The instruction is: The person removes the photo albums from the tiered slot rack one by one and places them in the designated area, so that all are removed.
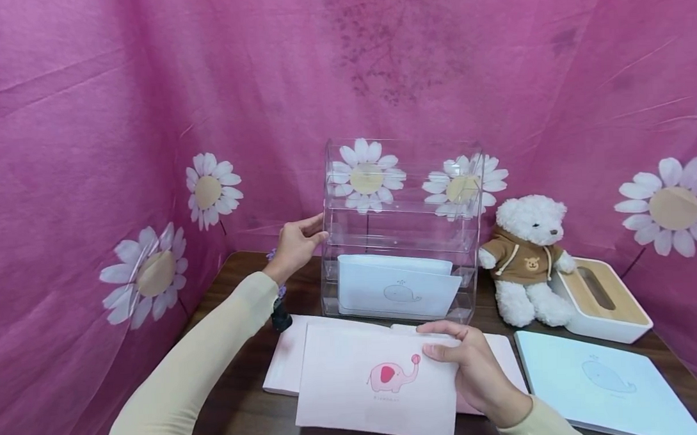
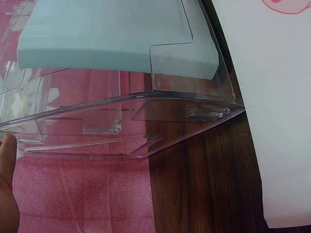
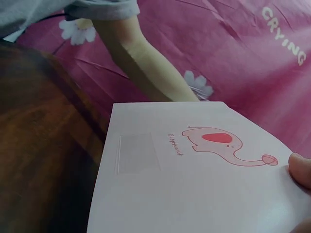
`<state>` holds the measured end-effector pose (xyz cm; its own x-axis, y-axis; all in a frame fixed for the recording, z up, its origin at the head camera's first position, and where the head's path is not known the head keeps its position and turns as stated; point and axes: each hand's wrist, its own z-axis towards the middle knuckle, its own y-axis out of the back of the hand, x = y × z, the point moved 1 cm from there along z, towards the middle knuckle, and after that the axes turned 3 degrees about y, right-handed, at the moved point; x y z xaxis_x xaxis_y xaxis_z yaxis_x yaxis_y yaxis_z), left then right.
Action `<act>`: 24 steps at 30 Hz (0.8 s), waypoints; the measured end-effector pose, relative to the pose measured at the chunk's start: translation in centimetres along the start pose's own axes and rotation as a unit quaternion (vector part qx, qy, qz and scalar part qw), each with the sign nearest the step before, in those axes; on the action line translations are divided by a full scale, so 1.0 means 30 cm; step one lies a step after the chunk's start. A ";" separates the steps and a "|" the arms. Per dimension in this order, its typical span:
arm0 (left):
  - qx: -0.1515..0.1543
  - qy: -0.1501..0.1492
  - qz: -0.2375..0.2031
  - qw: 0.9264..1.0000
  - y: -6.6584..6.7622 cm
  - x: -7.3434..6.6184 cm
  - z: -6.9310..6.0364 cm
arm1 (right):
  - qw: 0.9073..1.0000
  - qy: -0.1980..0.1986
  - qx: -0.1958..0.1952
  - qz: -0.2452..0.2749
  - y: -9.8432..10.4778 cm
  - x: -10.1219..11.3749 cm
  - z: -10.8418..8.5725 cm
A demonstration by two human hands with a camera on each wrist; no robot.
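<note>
A clear acrylic rack with stepped tiers stands at the back of the table. Its lowest tier holds pale blue notebooks, the front one with a whale drawing and leaning. At the rack's left side, my left hand holds the side panel; only its thumb shows in the left wrist view. My right hand grips the right edge of a pink notebook with an elephant drawing, thumb on the cover. That notebook is tilted up in front of the rack, over more pink notebooks lying on the table.
Right of the rack sits a white teddy bear in a brown hoodie, against a white tissue box with a wooden lid. A pale blue whale notebook lies at front right. A small dark object stands near my left wrist.
</note>
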<state>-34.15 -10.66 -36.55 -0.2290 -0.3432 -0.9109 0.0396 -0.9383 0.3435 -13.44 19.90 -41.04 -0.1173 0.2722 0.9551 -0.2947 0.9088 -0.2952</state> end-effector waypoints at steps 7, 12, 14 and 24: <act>0.000 0.002 0.006 1.000 0.000 0.008 0.003 | 0.999 -0.040 0.024 0.006 -0.006 -0.066 -0.019; 0.002 0.007 -0.002 1.000 0.000 0.008 0.000 | 0.998 -0.060 0.017 0.001 -0.004 -0.107 -0.025; 0.002 0.007 -0.002 1.000 0.000 0.006 -0.001 | 0.998 -0.067 0.017 0.001 -0.003 -0.119 -0.030; 0.004 0.006 -0.010 1.000 0.001 0.002 0.001 | 0.993 -0.118 0.017 0.023 -0.007 -0.165 -0.052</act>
<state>-34.19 -10.72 -36.59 -0.2170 -0.3253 -0.9204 0.0269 -0.9445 0.3275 -11.32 18.86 -45.66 -0.3485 0.2275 0.9093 -0.3154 0.8851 -0.3423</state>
